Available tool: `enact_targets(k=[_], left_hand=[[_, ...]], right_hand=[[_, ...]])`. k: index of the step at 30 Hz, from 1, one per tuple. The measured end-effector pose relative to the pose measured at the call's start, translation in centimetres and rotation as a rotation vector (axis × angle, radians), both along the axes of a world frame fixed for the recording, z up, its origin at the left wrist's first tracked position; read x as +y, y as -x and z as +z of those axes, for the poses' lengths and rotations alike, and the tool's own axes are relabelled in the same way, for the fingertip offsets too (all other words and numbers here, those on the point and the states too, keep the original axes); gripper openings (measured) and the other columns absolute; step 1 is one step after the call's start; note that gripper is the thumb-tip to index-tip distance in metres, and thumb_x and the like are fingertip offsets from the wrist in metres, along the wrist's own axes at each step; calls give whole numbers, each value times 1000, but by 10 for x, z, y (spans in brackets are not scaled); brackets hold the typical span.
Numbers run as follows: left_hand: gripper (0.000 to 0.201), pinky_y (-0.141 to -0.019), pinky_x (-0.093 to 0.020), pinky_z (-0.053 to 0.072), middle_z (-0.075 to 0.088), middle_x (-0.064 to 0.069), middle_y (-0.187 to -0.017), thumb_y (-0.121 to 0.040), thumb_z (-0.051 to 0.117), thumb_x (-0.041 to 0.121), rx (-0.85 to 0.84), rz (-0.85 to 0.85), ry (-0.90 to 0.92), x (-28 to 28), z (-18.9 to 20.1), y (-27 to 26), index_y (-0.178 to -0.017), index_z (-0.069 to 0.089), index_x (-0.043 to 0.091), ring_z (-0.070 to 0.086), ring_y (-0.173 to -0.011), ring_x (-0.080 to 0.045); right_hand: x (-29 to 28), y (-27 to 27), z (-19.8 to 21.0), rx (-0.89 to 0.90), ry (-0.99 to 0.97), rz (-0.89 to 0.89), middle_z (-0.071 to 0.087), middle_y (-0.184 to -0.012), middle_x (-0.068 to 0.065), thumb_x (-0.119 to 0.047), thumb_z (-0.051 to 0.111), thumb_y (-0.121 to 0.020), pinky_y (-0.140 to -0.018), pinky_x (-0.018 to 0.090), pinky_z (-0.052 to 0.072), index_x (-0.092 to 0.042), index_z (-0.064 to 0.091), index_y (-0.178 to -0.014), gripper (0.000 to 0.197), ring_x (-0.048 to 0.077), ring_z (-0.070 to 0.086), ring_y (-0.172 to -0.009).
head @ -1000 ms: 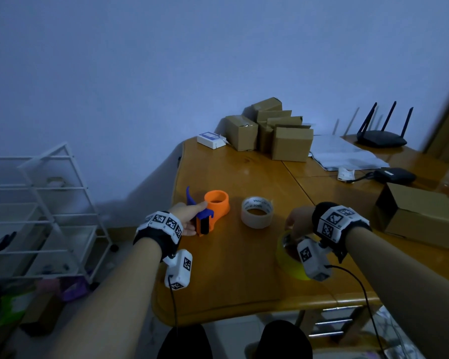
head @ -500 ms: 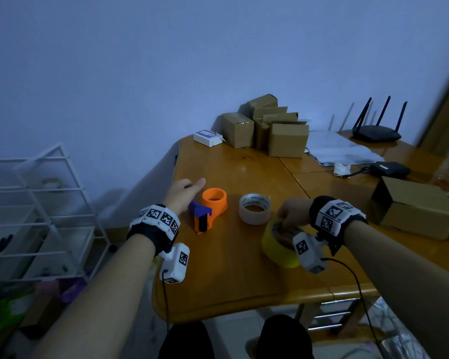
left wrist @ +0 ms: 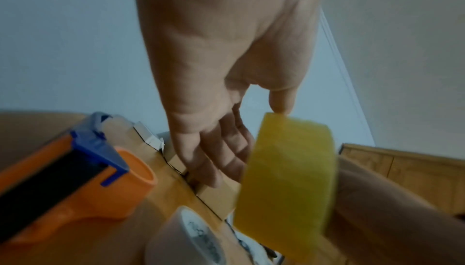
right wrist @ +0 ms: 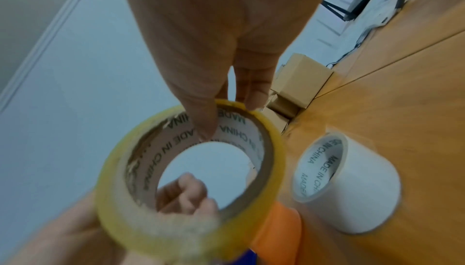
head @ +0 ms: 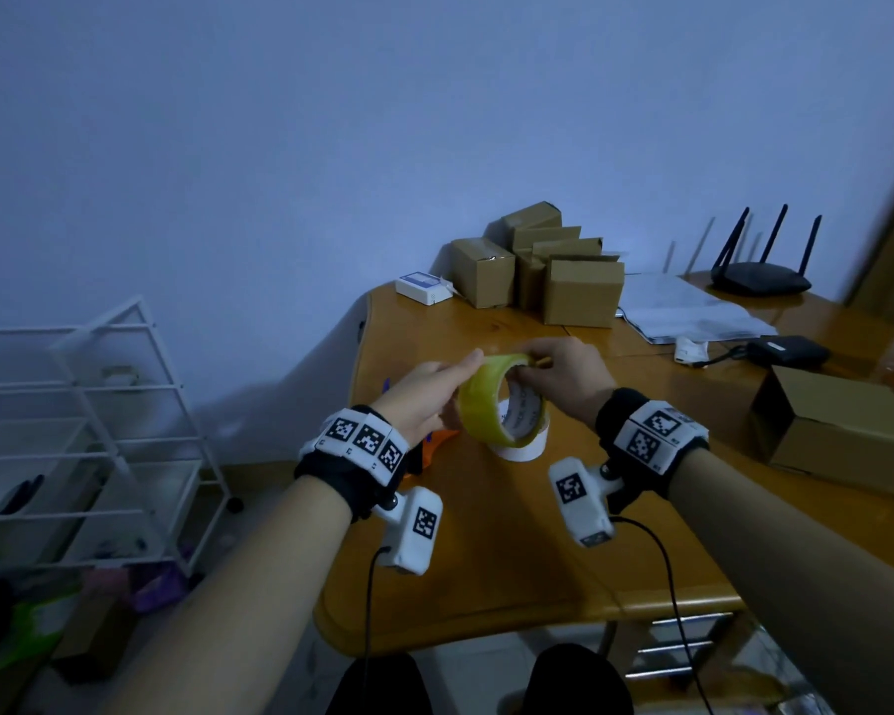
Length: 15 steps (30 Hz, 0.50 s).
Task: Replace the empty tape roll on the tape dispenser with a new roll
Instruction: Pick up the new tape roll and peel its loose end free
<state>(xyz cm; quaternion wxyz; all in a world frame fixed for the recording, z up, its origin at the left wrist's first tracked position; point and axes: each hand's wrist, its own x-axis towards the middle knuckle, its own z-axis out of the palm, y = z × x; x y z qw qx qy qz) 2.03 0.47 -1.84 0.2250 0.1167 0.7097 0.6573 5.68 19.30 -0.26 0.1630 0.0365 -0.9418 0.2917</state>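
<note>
Both hands hold a yellow tape roll (head: 478, 405) upright in the air above the wooden table (head: 486, 559). My right hand (head: 530, 366) pinches its top rim, with the thumb inside the printed core (right wrist: 156, 150) and a finger outside. My left hand (head: 455, 384) cups the roll's left side, one fingertip on its top edge (left wrist: 284, 118). The orange and blue tape dispenser (left wrist: 75, 179) lies on the table under my left hand, mostly hidden in the head view. A white tape roll (head: 525, 446) lies flat on the table just behind the yellow one.
Several cardboard boxes (head: 579, 291) stand at the table's far side, with papers (head: 687, 312) and a black router (head: 759, 278) beyond. An open cardboard box (head: 837, 430) sits at the right. A white wire rack (head: 99, 430) stands on the floor to the left.
My right hand has lifted the yellow roll off the table and brought it to the middle. My left hand has left the dispenser and come up to the roll.
</note>
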Motion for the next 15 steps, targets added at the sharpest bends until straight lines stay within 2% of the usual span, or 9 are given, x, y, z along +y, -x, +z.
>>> enact_targets(k=[4, 9, 12, 13, 15], left_hand=[[57, -105, -47, 47, 72, -15, -115, -93, 60, 48, -21, 2, -46, 5, -3, -2, -130, 58, 5, 69, -108, -28], [33, -89, -32, 55, 74, -12, -113, -98, 58, 25, 4, -80, -95, 5, -4, -7, -125, 62, 5, 71, -100, -21], [26, -91, -32, 53, 75, -9, -108, -97, 58, 13, 30, -149, -139, 2, -5, -10, -122, 63, 8, 71, -99, -18], [27, -94, -34, 53, 74, -8, -108, -97, 58, 11, 35, -161, -149, 1, -5, -10, -123, 63, 8, 70, -99, -18], [27, -98, -38, 51, 74, -10, -109, -97, 57, 11, 40, -160, -157, 1, -4, -10, -124, 62, 6, 69, -101, -20]], right_hand=[[-2, 0, -7, 64, 58, -32, 70, -105, 4, -27, 63, -90, -75, 23, 44, -20, 70, -107, 20, 19, 61, -98], [-3, 3, -14, 72, 103, -90, 70, -104, 4, -20, 60, -90, -73, 20, 41, -20, 70, -109, 22, 15, 59, -93], [-1, 5, -16, 40, 103, -108, 69, -95, 4, -23, 56, -91, -62, 18, 41, -19, 69, -105, 20, 18, 61, -89], [0, 6, -17, 32, 99, -108, 67, -91, 3, -25, 55, -91, -56, 16, 39, -19, 69, -102, 18, 18, 60, -86], [1, 7, -20, 22, 94, -106, 65, -86, 2, -27, 54, -92, -51, 12, 33, -19, 67, -96, 16, 18, 58, -81]])
